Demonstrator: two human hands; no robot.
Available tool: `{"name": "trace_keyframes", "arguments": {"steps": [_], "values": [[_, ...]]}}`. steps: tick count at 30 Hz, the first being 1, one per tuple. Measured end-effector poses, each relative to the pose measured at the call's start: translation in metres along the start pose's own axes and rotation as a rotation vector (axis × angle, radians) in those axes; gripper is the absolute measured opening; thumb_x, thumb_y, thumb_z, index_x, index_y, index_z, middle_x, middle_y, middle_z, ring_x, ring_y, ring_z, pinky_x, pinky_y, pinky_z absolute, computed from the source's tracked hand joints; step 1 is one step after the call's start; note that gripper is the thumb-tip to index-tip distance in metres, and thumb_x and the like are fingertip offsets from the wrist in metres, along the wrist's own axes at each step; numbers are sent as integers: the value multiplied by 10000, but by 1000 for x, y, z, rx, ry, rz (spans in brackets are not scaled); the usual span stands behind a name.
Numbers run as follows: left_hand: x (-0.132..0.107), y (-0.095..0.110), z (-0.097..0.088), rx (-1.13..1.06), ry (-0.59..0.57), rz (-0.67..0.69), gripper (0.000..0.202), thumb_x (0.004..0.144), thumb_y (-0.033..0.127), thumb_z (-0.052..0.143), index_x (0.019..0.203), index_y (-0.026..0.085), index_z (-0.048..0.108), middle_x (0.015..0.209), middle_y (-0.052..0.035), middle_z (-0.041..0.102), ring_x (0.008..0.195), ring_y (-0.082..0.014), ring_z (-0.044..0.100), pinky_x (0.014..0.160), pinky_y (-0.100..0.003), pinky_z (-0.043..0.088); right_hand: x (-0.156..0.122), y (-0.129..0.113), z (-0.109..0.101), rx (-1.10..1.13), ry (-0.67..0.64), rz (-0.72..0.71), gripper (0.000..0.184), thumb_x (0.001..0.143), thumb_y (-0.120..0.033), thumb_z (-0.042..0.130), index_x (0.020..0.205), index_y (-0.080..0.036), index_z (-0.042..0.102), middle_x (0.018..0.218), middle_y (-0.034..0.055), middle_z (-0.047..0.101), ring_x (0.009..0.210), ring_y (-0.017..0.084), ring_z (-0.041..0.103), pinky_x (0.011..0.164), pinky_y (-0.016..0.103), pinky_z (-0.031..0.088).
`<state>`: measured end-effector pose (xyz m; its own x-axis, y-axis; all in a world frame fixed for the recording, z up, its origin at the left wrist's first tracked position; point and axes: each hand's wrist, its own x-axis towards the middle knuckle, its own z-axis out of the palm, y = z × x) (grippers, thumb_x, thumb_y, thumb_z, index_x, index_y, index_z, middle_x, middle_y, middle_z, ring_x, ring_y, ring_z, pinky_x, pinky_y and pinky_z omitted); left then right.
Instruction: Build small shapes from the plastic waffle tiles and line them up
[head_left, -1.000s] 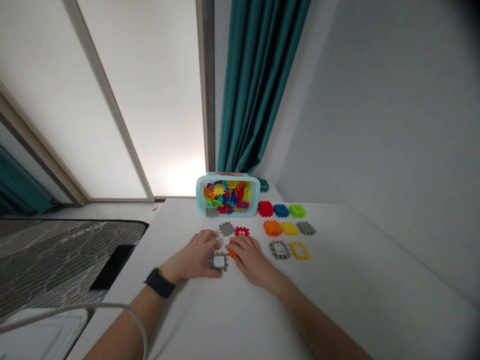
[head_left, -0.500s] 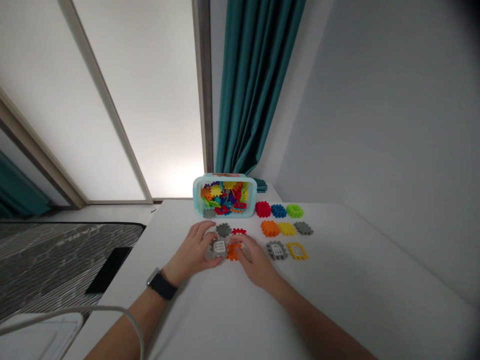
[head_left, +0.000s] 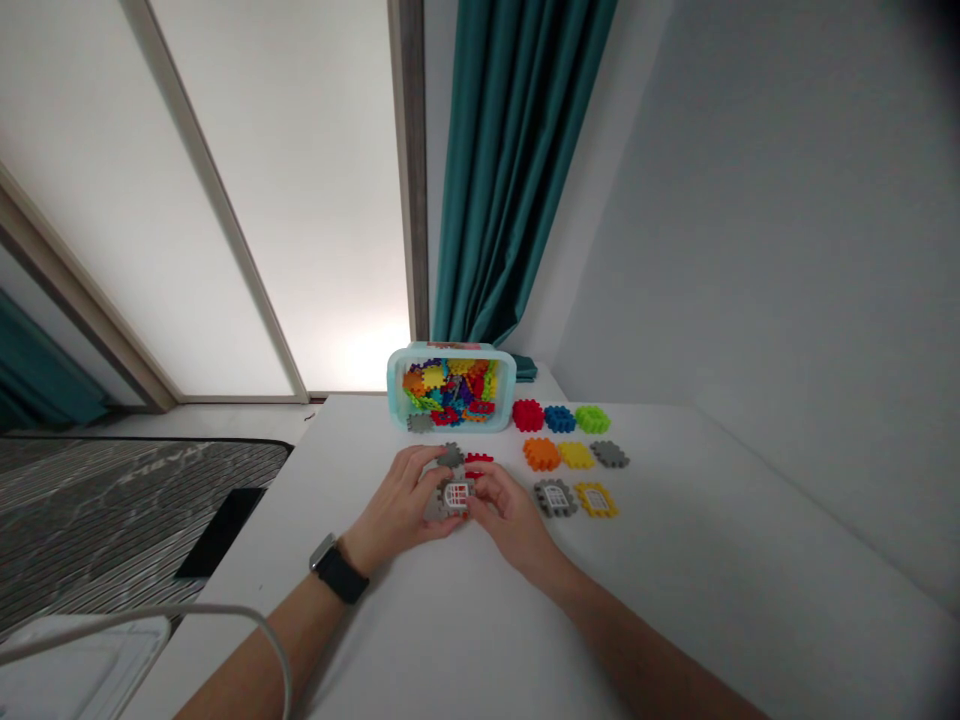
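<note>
My left hand (head_left: pixel 397 495) and my right hand (head_left: pixel 506 505) meet at the table's middle, their fingers around a grey interlocking gear-edged block with a white window face (head_left: pixel 455 495). Its lower part is hidden by my fingers, and a grey piece seems joined beneath it. A loose grey gear block (head_left: pixel 451 456) lies just beyond my left fingertips. A red window-shaped piece (head_left: pixel 478 459) sits just beyond my right fingers. Any orange piece near my right hand is almost fully hidden.
A pale blue plastic bin (head_left: pixel 394 395) full of multicoloured blocks stands at the table's far edge. Rows of red, blue, green, orange, yellow and grey blocks (head_left: pixel 574 450) lie to its right. A dark striped mattress (head_left: pixel 127 510) lies beyond the table's left edge.
My hands have closed in toward each other around the window block, which now sits higher between my fingers. The orange piece visible earlier is now mostly hidden.
</note>
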<state>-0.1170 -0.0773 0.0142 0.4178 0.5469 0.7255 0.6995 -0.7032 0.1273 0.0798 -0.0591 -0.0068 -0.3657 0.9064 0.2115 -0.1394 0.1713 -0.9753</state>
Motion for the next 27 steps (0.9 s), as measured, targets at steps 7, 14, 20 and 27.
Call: {"name": "trace_keyframes", "arguments": {"steps": [7,14,20,27], "values": [[0,-1,-4,-12,-62,-29,477,816,337,775,1231,216,575,1302,-150,552,1203,-307,558,1002,-508,527,2,2,-4,10,19,15,364,838,-304,683,1177,-229,576,803,-25,662,777,161,633,782,315,484],[-5,-5,-3,-72,-96,-100,568,786,223,792,1306,255,567,1334,-135,553,1221,-300,558,986,-487,541,2,-6,-5,76,20,65,369,805,-360,740,1124,-225,613,773,-31,670,747,152,629,728,288,464],[-4,-10,-3,-95,-90,-91,441,851,146,690,1267,264,602,1235,-108,603,1155,-271,591,983,-476,530,0,-10,-5,136,16,108,355,793,-385,758,1081,-224,627,826,-8,717,767,161,646,745,298,474],[0,-1,-6,-219,-90,-190,617,787,293,792,1343,245,529,1264,-128,582,1167,-281,593,995,-461,533,3,-6,-8,69,88,41,314,800,-343,740,1063,-215,627,819,-6,734,784,167,663,788,311,482]]}}
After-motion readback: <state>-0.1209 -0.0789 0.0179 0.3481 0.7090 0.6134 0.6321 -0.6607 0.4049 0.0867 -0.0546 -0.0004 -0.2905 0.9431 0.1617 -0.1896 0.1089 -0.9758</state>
